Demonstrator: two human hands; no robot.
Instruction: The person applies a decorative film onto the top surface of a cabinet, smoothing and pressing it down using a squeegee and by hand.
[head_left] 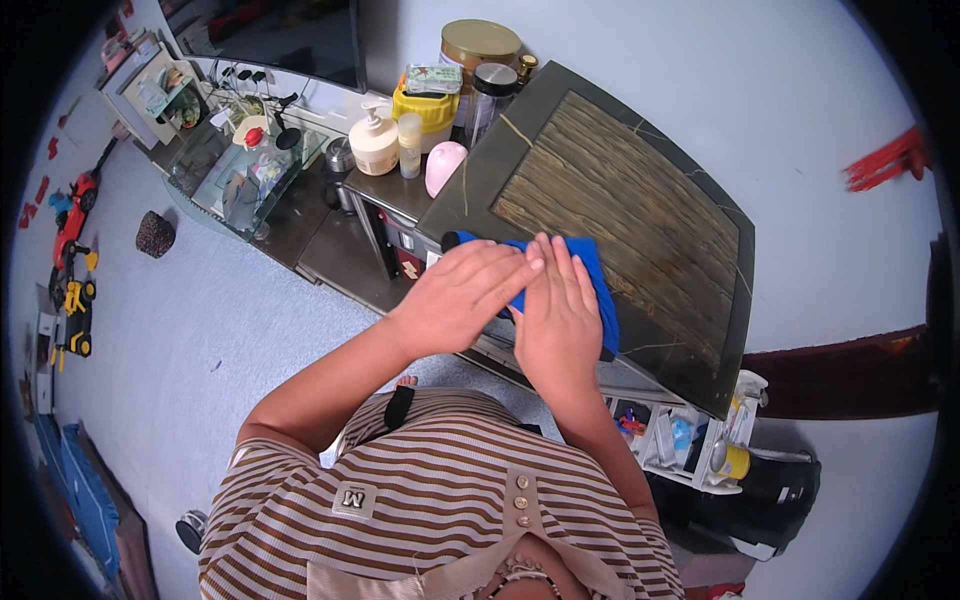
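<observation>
A blue cloth [604, 300] with a dark edge lies at the near side of a dark tabletop [620, 200], which has a brown, wood-grained panel. My right hand [556, 318] rests flat over the cloth, its fingers straight and pointing away from me. From the left, my left hand [455, 292] reaches across with outstretched fingers; its fingertips meet the fingers of my right hand. The cloth shows mainly to the right of my hands and a little between them. What lies under my palms is hidden.
Left of the tabletop, a lower cabinet holds a pump bottle [374, 142], a pink rounded object [445, 168], a yellow tub [428, 112] and a large gold-lidded can [480, 42]. A white rack [680, 440] stands at the near right. Toy vehicles [74, 290] are at far left.
</observation>
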